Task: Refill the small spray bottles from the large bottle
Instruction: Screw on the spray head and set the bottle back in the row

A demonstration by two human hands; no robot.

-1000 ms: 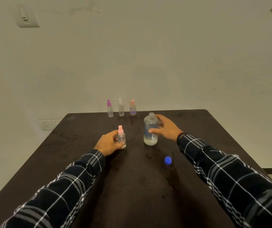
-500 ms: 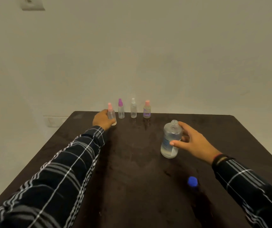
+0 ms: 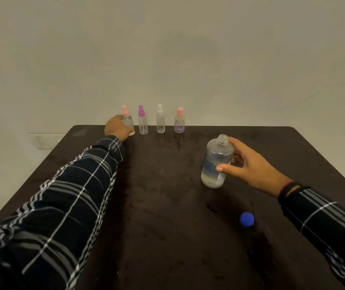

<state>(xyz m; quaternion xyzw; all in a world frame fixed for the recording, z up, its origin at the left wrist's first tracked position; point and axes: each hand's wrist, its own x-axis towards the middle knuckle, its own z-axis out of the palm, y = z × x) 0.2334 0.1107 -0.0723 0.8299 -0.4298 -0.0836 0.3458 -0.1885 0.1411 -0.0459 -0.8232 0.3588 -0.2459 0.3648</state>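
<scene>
L hand at far edge of the table, ~11 o'clock from table centre. Fingers wrapped round the pink-capped spray btl, which sits at the L end of the back row, base at or just above the tabletop (can't tell which). Bottle body lies on the R side of the palm, fingertips hidden behind it, cap sticking clear above the grip. Placement reads as parking this btl in line w/ the others: purple-capped btl just beside it at 3 o'clock, then white-capped btl, then the labelled pink-capped btl. Row kept at the back prob. to leave the middle free for pouring.

R hand at ~2 o'clock from centre. Large bottle upright-ish, leaning slightly, open neck, low liquid level. Thumb across its front, near mid-height; other fingers behind the shoulder. Grasp looks loose, steadying rather than lifting; base appears to rest on the table.

Blue cap lies well apart from the large bottle, at 5 o'clock from it, left off prob. because more pours are due.
</scene>
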